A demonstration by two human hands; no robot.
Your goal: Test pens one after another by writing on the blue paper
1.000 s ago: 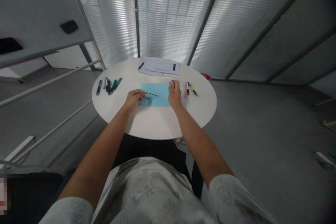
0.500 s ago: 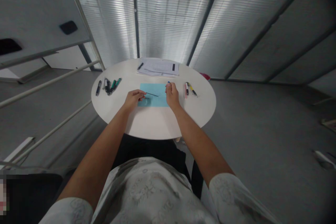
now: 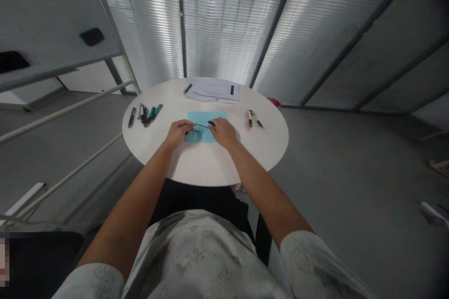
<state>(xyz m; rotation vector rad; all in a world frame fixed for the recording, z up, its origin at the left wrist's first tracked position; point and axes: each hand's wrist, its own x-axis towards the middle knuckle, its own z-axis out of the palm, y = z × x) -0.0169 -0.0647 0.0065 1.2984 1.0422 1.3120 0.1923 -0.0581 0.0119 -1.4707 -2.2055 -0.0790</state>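
My left hand [image 3: 178, 133] is closed in a pinch on one end of a thin dark rod that looks like a pen refill [image 3: 201, 125]. The refill slants slightly down to the right, and its far end reaches the fingertips of my right hand [image 3: 223, 132]. In my right hand is a short dark-blue piece like a pen barrel [image 3: 212, 123], mostly covered by the fingers. Whether the refill touches that barrel I cannot tell. Both hands are over a light-blue sheet [image 3: 196, 116] on the round white table [image 3: 205, 163].
On the left of the table lie several black and green pens [image 3: 149, 114]. To the right are a yellow-and-black pen [image 3: 257, 120] and a white-and-black pen [image 3: 250, 118] beside something pink. Papers [image 3: 212, 91] with a dark pen [image 3: 188, 88] are at the back.
My right hand has moved left and turned, carrying the barrel to the free end of the refill. My left hand has hardly moved.
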